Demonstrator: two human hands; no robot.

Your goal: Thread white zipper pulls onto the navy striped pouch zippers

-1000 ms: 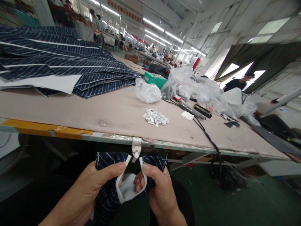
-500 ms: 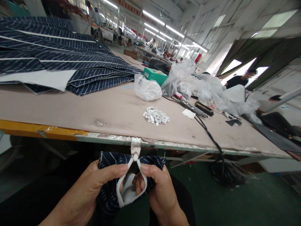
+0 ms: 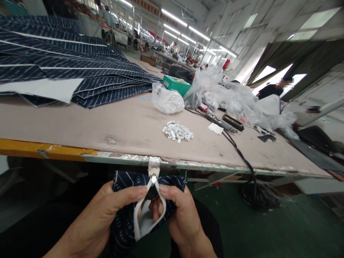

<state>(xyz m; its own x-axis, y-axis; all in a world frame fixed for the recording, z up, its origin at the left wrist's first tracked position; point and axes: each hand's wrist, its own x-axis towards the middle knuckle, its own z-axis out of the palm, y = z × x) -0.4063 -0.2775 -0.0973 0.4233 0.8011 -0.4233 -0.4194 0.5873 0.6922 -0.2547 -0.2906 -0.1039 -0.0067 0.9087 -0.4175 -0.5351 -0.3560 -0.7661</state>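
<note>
A dark blue patterned fabric piece point(image 3: 125, 218) with white edging is stretched between my hands below the table edge. My left hand point(image 3: 99, 211) pinches its left side, thumb on top beside the white strip. On the right side, my right hand point(image 3: 185, 218) grips the cloth the same way, some fingertips showing through the gap. The white strips point(image 3: 137, 218) spread apart into a loop and meet at the top, at a small white piece. That piece sits at the tip of a whitish holder point(image 3: 154, 166) fixed to the table edge.
A heap of small whitish pieces point(image 3: 177, 131) lies on the table point(image 3: 120, 122). Behind it are a plastic bag point(image 3: 168, 100), a green box point(image 3: 176, 85) and a corded tool point(image 3: 215, 120). Stacked patterned fabric point(image 3: 94, 71) covers the left. A person point(image 3: 271, 89) is at the far right.
Both hands keep their grip on the fabric at the holder. The loop between the white strips has narrowed slightly, its right side moving a little left. The view has shifted slightly.
</note>
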